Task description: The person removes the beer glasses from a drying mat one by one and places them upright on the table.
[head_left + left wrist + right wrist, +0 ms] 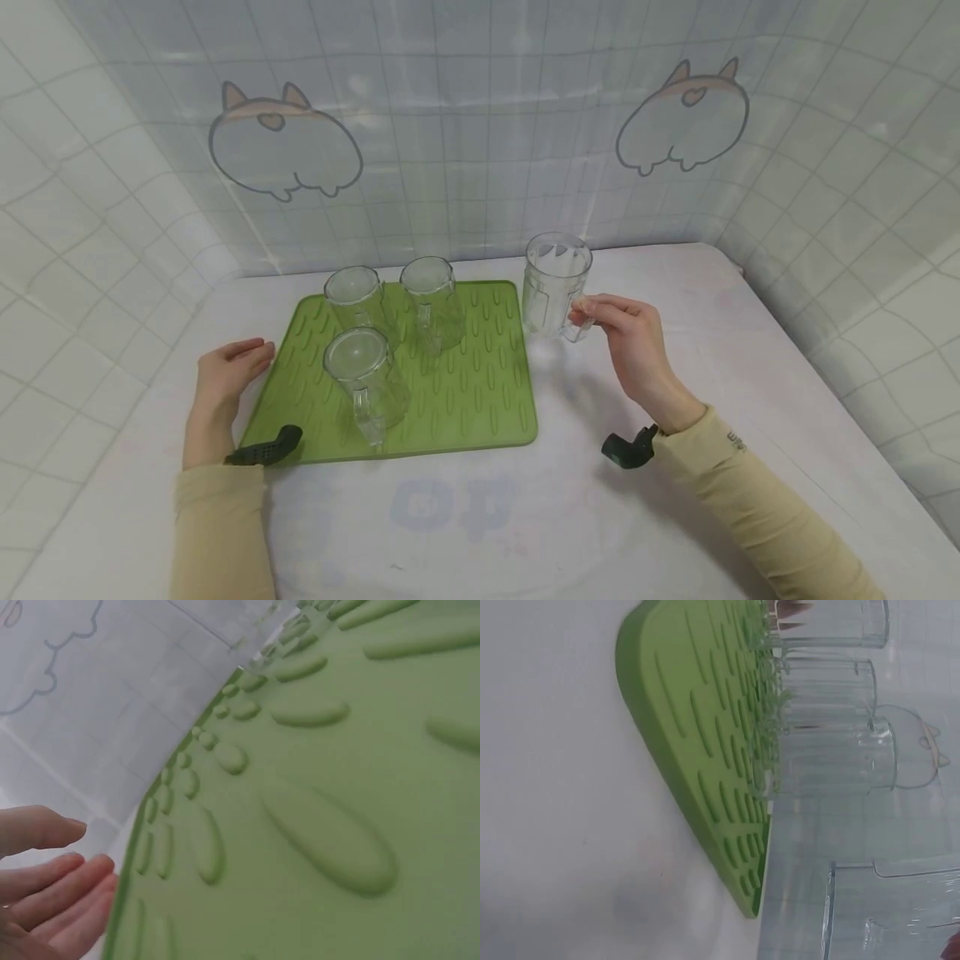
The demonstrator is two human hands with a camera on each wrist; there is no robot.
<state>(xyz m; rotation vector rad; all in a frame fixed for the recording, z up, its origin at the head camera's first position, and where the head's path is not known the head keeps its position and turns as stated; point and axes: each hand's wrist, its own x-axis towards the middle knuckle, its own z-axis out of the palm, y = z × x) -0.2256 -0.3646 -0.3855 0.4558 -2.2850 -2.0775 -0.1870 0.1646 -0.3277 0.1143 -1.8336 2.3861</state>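
Observation:
My right hand pinches the handle of a clear glass mug, which is upright just right of the green mat. In the right wrist view that mug fills the lower right corner, with a bit of a finger at the edge. Three other clear mugs stand on the mat: one at back left, one at back centre and one in front. Beside the mat's left edge is my left hand, fingers loosely extended and holding nothing; the left wrist view shows its fingers by the mat's edge.
A white cloth covers the table. Behind it hangs a pale tiled curtain with two cartoon animal drawings, and similar tiled sheets stand at both sides. Dark wrist-camera mounts show at the left wrist and the right wrist.

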